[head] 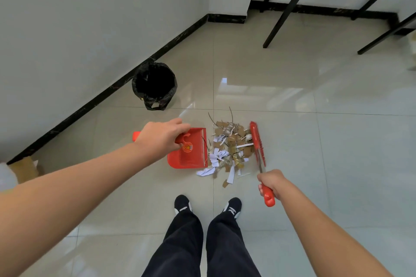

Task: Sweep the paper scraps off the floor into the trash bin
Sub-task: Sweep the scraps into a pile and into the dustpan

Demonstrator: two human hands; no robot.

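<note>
My left hand (161,139) grips the dustpan (191,157) with its mouth at the paper scraps (229,150), my right hand (270,183) grips the brush (257,140) on their other side to push them in, and the trash bin (154,84) stands near.

Left grip (161,139) reaching forward, curled, right grip (270,183) fisted, nearer

White and brown paper scraps (229,152) heaped between red dustpan (191,153) and broom (257,143).

smooth red plastic dustpan (189,153) gripped by the left hand (161,139); beyond the right hand (271,183) grip, the brush (257,141) shows a metal shaft and plastic head. matt paper scraps (229,148) on glossy floor tiles (337,141).
</note>
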